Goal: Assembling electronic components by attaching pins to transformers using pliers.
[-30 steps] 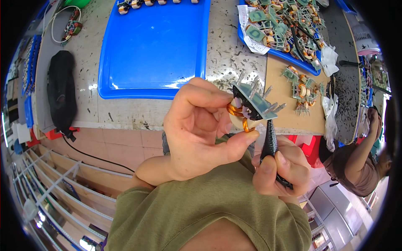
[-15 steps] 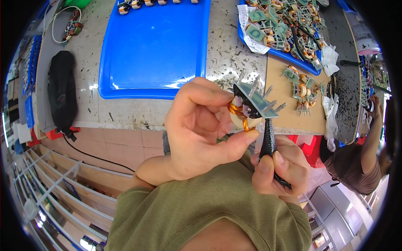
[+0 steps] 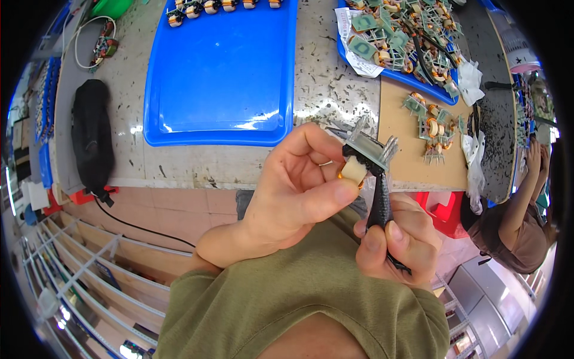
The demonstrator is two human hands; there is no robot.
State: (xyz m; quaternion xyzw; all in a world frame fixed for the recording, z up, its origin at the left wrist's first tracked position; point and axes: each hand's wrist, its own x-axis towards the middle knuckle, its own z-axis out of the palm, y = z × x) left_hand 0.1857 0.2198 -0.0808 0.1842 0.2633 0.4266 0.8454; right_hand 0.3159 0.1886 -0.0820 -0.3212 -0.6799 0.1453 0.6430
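Note:
My left hand (image 3: 287, 194) pinches a coil (image 3: 354, 170) with a pale core and orange copper wire between thumb and fingertips. The coil is joined to a small green circuit board (image 3: 368, 147), tilted, with metal pins sticking up from its far side. Black material shows between coil and board. My right hand (image 3: 406, 242) is closed round a pair of black tweezers (image 3: 379, 200) with a textured grip. Their upper end meets the underside of the board by the coil; the exact tips are hidden.
A blue tray (image 3: 221, 90) has several coil parts (image 3: 210, 6) along its far edge. At right, another blue tray (image 3: 418, 84) is heaped with boards; more boards (image 3: 435, 128) lie on brown cardboard (image 3: 394, 149). A black pouch (image 3: 91, 131) lies left. Another person (image 3: 514, 227) is at far right.
My left hand has turned the coil and board, so the board sits flatter and the pale core faces me. The tweezers have shifted slightly left against it.

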